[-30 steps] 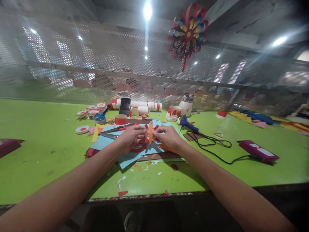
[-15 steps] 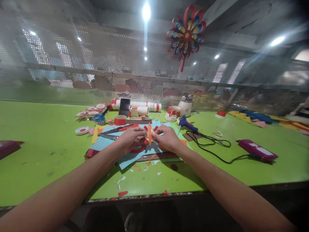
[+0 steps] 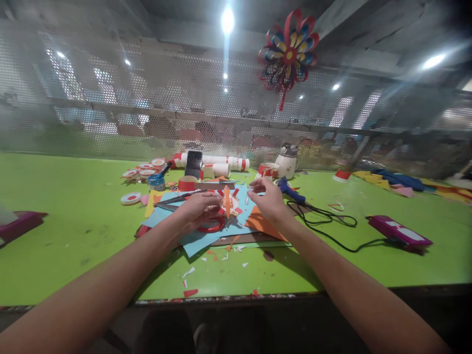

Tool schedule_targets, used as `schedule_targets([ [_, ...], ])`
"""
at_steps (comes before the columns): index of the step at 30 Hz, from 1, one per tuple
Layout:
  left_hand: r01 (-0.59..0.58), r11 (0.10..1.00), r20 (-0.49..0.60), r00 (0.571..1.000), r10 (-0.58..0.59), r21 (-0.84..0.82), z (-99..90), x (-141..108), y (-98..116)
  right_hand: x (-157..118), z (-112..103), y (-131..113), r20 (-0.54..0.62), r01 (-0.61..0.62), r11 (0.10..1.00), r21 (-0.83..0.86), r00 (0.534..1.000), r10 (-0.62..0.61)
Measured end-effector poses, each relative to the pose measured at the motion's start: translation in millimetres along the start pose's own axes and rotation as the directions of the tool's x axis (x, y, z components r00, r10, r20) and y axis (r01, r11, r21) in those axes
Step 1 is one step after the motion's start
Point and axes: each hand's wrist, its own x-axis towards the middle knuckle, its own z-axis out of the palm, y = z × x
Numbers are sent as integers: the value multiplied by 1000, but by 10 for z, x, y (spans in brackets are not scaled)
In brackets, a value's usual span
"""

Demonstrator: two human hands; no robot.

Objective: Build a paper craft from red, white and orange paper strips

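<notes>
My left hand [image 3: 201, 209] grips the left side of a small round paper craft [image 3: 232, 204], white with red tabs and an orange pointed strip across its front. To the right of the craft, my right hand [image 3: 267, 199] is apart from it, thumb and fingers spread with nothing clear between them. Light blue paper sheets [image 3: 199, 240] lie beneath both hands. Beside my left hand are scissors with red handles [image 3: 212, 227], partly covered by it. An orange sheet [image 3: 260, 222] lies under my right wrist.
A blue glue gun [image 3: 291, 190] lies right of my right hand, its black cable near a magenta case [image 3: 400, 232]. Behind stand a phone [image 3: 193, 163], white-red tubes [image 3: 236, 163] and a white jug [image 3: 286, 161]. A blue-lidded jar [image 3: 157, 182] is at the left.
My right hand has let go of the paper craft and moved right, its fingers opening. My left hand still holds the craft. The view has shifted slightly.
</notes>
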Motion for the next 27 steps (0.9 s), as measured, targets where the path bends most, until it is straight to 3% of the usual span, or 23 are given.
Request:
schedule_targets([
  [5,-31,999,11,999,31,-10,-28,-8,37,171,-89,162,21,-72,990,122,997,70],
  [11,-39,999,35,999,40,-20,-53,-8,54,255,-193,190,-16,-90,972,216,995,95],
  [18,-47,998,46,998,49,-51,-56,-10,45,262,-188,237,-36,-62,981,183,997,69],
  [27,-55,995,-28,998,53,-78,-63,-21,121,214,-104,238,48,-48,992,116,998,43],
])
